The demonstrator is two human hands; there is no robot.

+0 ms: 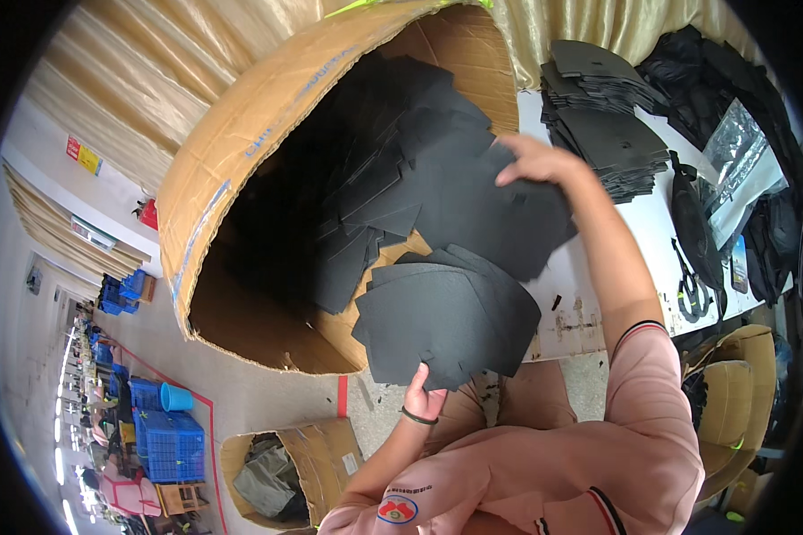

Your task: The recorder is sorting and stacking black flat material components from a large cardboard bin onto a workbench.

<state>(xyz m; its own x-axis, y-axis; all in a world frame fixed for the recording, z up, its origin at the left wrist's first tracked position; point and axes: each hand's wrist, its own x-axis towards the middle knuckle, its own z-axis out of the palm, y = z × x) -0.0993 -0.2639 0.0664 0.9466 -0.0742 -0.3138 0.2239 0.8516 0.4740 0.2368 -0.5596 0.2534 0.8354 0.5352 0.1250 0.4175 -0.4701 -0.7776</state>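
Observation:
My left hand (425, 395) grips a fanned bundle of black foam pieces (451, 312) by its lower edge, held in front of me. My right hand (535, 160) reaches forward and pinches the top edge of another black foam sheet (482, 205) at the mouth of a big cardboard box (232, 152). The box lies tipped on its side, and several more black pieces (375, 178) are piled loosely inside it. My pink sleeves show at the bottom of the view.
A white table (651, 232) to the right carries a tall stack of black cut pieces (607, 125), black bags and clear plastic wrap. A smaller open carton (285, 473) and blue crates (165, 437) stand on the floor at lower left. Cardboard boxes sit at lower right.

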